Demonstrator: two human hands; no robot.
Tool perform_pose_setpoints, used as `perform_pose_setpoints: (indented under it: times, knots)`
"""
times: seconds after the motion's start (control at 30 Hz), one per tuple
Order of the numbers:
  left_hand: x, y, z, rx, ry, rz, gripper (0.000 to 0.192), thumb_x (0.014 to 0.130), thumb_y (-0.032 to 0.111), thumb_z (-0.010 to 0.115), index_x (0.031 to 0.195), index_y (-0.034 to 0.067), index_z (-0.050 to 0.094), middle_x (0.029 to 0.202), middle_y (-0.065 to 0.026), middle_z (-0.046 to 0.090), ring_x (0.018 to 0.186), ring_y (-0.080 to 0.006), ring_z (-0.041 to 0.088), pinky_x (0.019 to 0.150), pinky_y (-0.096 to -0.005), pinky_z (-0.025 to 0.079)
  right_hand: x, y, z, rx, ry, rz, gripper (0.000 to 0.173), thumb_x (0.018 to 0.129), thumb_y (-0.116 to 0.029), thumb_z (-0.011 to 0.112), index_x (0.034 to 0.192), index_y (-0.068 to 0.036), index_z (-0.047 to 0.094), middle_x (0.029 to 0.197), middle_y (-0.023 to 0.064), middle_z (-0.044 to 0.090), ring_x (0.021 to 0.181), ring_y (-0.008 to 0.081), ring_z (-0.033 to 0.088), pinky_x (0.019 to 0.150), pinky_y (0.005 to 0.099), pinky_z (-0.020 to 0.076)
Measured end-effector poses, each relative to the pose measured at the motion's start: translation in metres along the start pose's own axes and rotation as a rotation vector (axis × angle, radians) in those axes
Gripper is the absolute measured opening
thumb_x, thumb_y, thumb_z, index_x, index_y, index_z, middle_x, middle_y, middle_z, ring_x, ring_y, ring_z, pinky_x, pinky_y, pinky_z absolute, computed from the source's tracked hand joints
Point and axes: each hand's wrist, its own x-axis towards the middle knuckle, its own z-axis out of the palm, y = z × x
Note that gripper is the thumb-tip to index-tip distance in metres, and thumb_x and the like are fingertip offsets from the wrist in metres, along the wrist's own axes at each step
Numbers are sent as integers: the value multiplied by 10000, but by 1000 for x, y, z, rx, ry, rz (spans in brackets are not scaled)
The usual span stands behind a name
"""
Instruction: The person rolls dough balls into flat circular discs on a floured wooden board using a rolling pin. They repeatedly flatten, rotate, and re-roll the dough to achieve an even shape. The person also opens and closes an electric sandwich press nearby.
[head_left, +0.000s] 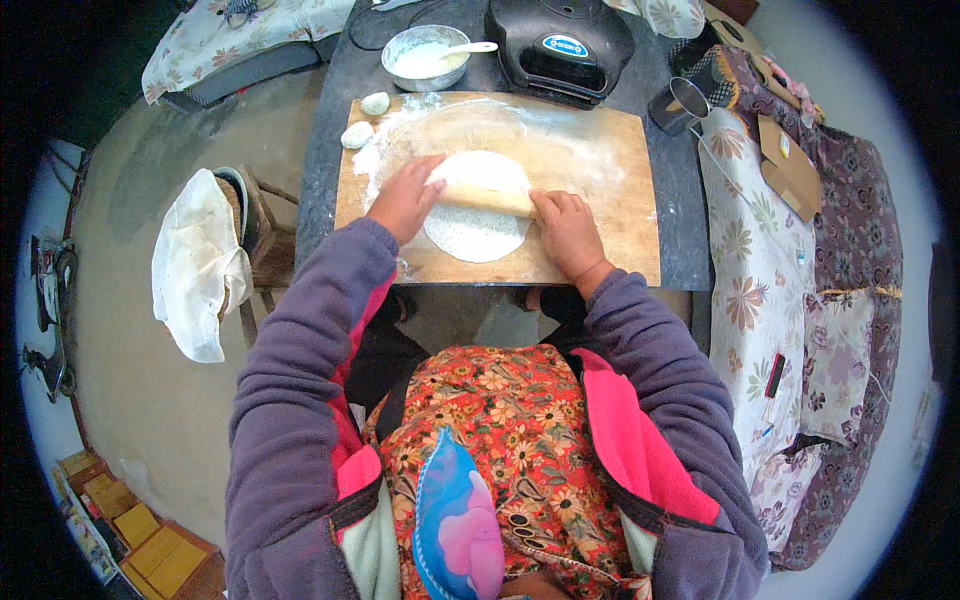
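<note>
A wooden rolling pin (486, 198) lies across a flat, round sheet of dough (477, 236) on a floured wooden board (615, 251). My left hand (409, 196) grips the pin's left end. At its other end, my right hand (568, 231) holds on with the fingers curled over the tip. Dough shows both above and below the pin. Two small dough balls, one (375, 103) behind the other (357, 135), rest at the board's far left corner. Loose flour is spread over the far half of the board.
Beyond the board stand a metal bowl (397, 69) of flour with a white spoon (469, 49) and a black electric griddle (559, 56). A metal cup (679, 105) is at the table's right. Left is a cloth-covered container (199, 262) on a wooden stool; right, a sofa (739, 247).
</note>
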Motion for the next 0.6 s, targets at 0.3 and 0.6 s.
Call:
perform_pose_setpoints:
  times: [0.3,0.6]
  knots:
    - [57,-20,14,-116,53,-356,312,906,204,603,1136,-5,629,1030,-185,686,988,-286,646,875,-355,489,-51,33,-52,-26,29,363,362,839,-79,590,1195,-32,549,1092,177,579,1022,362,540,892,454,433]
    - [90,-8,35,109,-110,-384,437,802,393,734,1055,41,678,1013,-162,696,971,-306,650,860,-371,494,-76,46,-56,104,171,408,402,827,-29,614,1216,24,528,1105,189,570,1094,365,507,962,435,406]
